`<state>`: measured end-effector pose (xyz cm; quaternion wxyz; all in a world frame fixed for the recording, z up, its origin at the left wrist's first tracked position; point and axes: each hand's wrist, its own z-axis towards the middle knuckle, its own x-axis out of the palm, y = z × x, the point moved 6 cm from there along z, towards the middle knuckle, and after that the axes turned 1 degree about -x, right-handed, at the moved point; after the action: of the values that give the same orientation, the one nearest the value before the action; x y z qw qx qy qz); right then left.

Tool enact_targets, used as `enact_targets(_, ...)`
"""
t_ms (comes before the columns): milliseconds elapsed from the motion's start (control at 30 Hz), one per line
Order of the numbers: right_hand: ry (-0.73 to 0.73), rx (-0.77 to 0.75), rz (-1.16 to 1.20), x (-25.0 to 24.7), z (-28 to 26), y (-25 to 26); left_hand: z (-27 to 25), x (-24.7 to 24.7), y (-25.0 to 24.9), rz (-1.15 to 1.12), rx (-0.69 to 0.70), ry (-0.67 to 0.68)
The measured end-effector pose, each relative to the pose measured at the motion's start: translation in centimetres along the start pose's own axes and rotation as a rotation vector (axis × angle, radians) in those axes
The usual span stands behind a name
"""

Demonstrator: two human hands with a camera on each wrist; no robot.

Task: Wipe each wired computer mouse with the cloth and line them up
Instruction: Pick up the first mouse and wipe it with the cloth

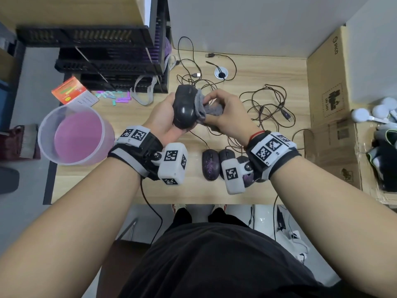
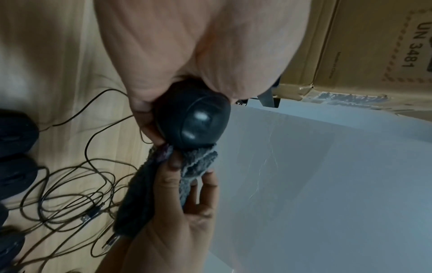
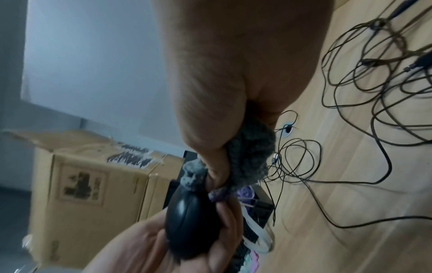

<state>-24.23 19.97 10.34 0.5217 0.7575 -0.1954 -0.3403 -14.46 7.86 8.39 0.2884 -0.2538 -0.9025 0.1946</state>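
Note:
My left hand [image 1: 165, 117] grips a glossy black wired mouse [image 1: 185, 108] above the middle of the wooden desk [image 1: 120, 190]. My right hand [image 1: 223, 112] holds a grey fluffy cloth [image 1: 206, 109] bunched against the mouse's right side. The left wrist view shows the black mouse [image 2: 194, 125] with the cloth [image 2: 196, 166] folded just below it. From the right wrist, the cloth [image 3: 250, 162] is pinched in my fingers beside the mouse [image 3: 191, 221]. Near the front edge, dark mice [image 1: 211, 164] lie side by side, partly hidden under my right wrist.
Tangled mouse cables [image 1: 268, 108] spread across the back right of the desk. A clear plastic tub [image 1: 75, 134] with a pink bottom stands at the left. Black stacked trays [image 1: 111, 61] sit at the back left, a cardboard box [image 1: 330, 100] at the right.

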Motion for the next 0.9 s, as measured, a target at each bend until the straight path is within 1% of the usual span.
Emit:
enact_targets(67,0.033,-0.017,-0.023,0.5,-0.5,0.4,0.0,0.1,0.1,0.007,-0.019,0.033)
enact_targets(167,0.11,-0.036,-0.121,1.3,-0.8,0.9,0.1,0.2,0.3,0.065,-0.033,0.073)
enact_targets(200,0.132,-0.017,-0.092,1.2,-0.8,1.0,0.1,0.2,0.2,0.088,-0.029,0.074)
enact_targets(233,0.133,0.023,-0.012,1.0,-0.6,0.9,0.0,0.1,0.1,0.101,-0.02,0.073)
enact_targets(300,0.062,0.113,0.135,-0.1,-0.1,0.8,-0.2,0.3,0.0,0.153,0.005,0.09)
enact_targets(367,-0.05,0.163,0.151,-1.4,0.8,0.4,-0.7,0.9,0.2,0.215,0.016,0.121)
enact_targets(400,-0.079,0.159,0.129,-1.7,1.1,0.5,-0.8,1.0,0.4,0.23,0.022,0.125)
enact_targets(467,-0.064,0.119,0.09,-1.6,1.2,0.8,-0.7,1.1,0.5,0.215,0.028,0.114)
enact_targets(600,0.09,-0.047,0.029,0.6,-0.5,2.6,-0.3,0.6,-0.2,0.148,0.028,0.044)
enact_targets(667,0.116,-0.104,-0.025,1.1,-0.8,3.3,-0.4,0.5,-0.3,0.169,0.025,0.039)
enact_targets(700,0.101,-0.095,-0.031,0.9,-0.6,3.3,-0.5,0.6,-0.3,0.183,0.025,0.048)
enact_targets(800,-0.028,0.066,0.042,-0.7,0.8,1.8,-0.9,0.9,0.1,0.247,0.021,0.109)
enact_targets(867,-0.07,0.09,0.021,-1.2,1.4,1.5,-0.9,1.2,0.4,0.251,0.007,0.128)
enact_targets(900,-0.052,0.079,-0.009,-1.0,1.4,1.6,-0.8,1.3,0.4,0.237,-0.002,0.121)
